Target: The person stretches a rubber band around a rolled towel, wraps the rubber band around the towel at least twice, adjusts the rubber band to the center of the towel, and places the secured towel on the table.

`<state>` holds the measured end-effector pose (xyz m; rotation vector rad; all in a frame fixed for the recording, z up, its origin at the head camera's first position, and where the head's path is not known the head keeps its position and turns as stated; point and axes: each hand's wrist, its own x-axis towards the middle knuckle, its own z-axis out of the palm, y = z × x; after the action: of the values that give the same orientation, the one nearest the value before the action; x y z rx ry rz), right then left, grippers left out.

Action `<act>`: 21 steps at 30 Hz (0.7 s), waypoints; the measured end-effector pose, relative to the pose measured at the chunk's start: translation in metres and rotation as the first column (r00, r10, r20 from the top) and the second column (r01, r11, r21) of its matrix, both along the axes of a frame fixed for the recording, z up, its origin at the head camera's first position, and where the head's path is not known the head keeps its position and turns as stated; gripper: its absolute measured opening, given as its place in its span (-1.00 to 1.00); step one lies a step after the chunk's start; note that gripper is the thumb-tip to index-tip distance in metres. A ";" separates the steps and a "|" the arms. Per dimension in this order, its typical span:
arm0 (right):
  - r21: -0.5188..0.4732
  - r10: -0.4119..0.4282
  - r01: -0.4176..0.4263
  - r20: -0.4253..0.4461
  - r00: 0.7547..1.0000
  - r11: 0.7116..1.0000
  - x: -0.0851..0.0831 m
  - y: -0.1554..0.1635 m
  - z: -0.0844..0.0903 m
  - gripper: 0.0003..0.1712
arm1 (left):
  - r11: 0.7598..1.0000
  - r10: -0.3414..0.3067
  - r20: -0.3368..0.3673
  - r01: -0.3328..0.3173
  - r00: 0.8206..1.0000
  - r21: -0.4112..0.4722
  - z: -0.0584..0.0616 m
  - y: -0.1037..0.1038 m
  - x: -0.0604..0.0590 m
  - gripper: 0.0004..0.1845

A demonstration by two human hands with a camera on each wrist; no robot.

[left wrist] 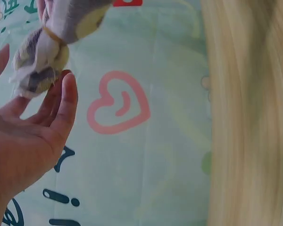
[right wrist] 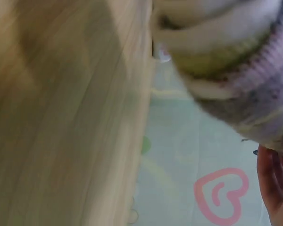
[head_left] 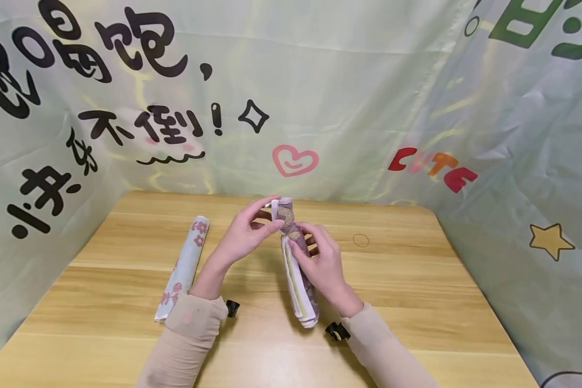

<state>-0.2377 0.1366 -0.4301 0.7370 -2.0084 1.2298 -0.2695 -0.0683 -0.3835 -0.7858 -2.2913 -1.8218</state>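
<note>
- Pinching the far tip of the rolled towel (head_left: 298,264), our left hand (head_left: 244,237) is raised over mid-worktop (head_left: 417,302).
- Our right hand (head_left: 322,264) grips its tied neck.
- It is purple-grey with pale stripes, tilted, near end low.
- A floral roll (head_left: 184,267) lies left.

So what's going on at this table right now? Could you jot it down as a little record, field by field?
Setting: wooden table with a pale green printed backdrop around it
Left hand: fingers at the tied top end of a rolled cloth
Right hand: grips the same rolled cloth around its middle
Cloth position: lifted at the top, lower end near the table
Also there: second rolled cloth, floral, lying to the left, untouched
</note>
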 end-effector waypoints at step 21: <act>0.057 0.155 -0.147 -0.159 0.975 0.987 0.000 0.001 0.008 -0.82 | 0.993 0.044 0.039 -0.048 0.998 0.104 0.000 0.011 0.007 -0.69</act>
<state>-0.2373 0.1372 -0.4225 0.9957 -1.8797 1.1714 -0.2626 -0.0569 -0.3838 -0.6837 -2.1951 -1.9337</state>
